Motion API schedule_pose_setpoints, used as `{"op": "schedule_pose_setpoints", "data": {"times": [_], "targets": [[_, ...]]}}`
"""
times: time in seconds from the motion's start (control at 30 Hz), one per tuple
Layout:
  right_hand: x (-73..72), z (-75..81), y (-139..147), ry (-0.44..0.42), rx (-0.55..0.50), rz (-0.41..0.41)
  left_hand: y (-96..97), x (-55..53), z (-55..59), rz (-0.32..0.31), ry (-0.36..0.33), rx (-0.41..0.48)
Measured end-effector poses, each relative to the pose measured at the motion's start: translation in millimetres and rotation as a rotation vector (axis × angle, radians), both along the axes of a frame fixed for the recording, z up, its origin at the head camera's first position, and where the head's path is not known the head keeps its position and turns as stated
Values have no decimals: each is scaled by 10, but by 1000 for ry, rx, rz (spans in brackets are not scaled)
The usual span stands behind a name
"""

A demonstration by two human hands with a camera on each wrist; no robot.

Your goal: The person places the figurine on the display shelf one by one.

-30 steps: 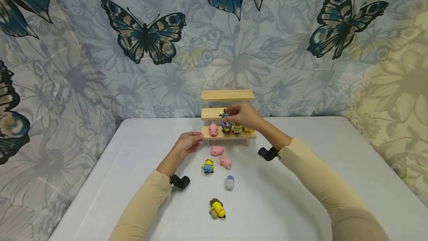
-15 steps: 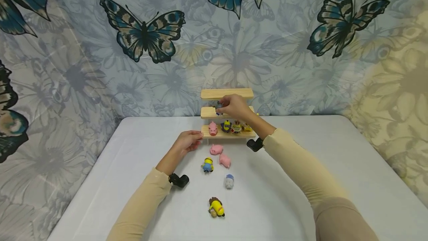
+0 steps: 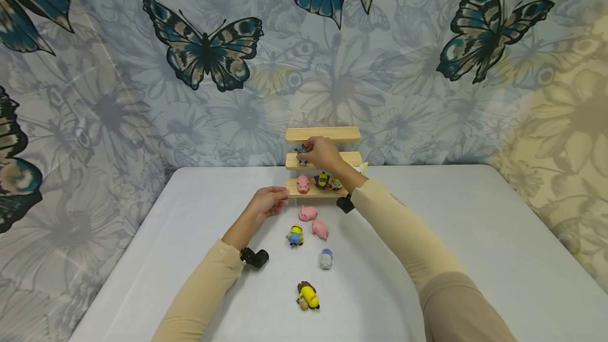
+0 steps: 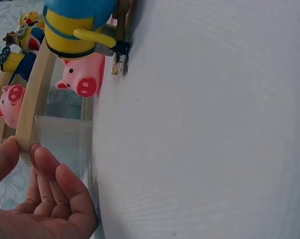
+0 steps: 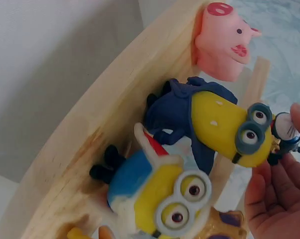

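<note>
A three-tier wooden shelf [image 3: 323,133] stands at the back of the table. My left hand [image 3: 267,202] pinches the left end of its bottom board [image 4: 33,99] between thumb and fingers. Over the left part of the middle tier, my right hand [image 3: 325,153] holds a small blue-grey figurine [image 3: 301,153] by its fingertips; a white face with whisker lines shows in the right wrist view. On the bottom board stand a pink pig [image 3: 303,184], a minion figurine in dark blue [image 5: 215,117] and another minion with a white-and-red collar [image 5: 155,194]. My right forearm covers the board's right end.
In front of the shelf lie two pink pigs [image 3: 307,213] and a minion in blue overalls [image 3: 295,235]. Nearer are a grey figurine with a blue cap [image 3: 326,259] and a yellow figurine on its side [image 3: 309,295]. A butterfly-print backdrop [image 3: 204,115] hangs behind the table.
My right hand has moved left along the middle tier with the small figurine, from above its middle to its left part. My left hand has stayed at the bottom board's end.
</note>
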State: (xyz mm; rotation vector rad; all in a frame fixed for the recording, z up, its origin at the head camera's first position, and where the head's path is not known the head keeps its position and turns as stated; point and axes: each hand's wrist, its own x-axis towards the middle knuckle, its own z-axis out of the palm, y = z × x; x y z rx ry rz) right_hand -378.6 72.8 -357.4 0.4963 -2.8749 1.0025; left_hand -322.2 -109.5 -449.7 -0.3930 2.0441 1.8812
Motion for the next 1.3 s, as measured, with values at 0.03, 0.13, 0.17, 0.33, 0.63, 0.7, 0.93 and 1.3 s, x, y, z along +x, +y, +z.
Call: {"op": "schedule_pose_setpoints", "data": {"times": [0.03, 0.13, 0.17, 0.33, 0.63, 0.7, 0.93, 1.3], "targets": [[-15, -13, -12, -1, -2, -4, -3, 2, 3, 3, 0, 0], [-46, -41, -42, -16, -11, -7, -7, 8, 13, 8, 1, -1], [-52, -48, -49, -24, -15, -6, -9, 8, 14, 9, 1, 1], [-58, -49, -41, -63, -28, 8, -4, 6, 3, 1, -5, 3], [83, 209, 128, -13, 11, 33, -7, 6, -14, 3, 4, 3], [153, 305, 187, 15, -15, 44, -6, 7, -12, 4, -1, 2], [458, 495, 373, 78, -27, 98, 0, 10, -1, 4, 1, 5], [1006, 360, 544, 82, 9, 172, 5, 5, -1, 5, -6, 15]]}}
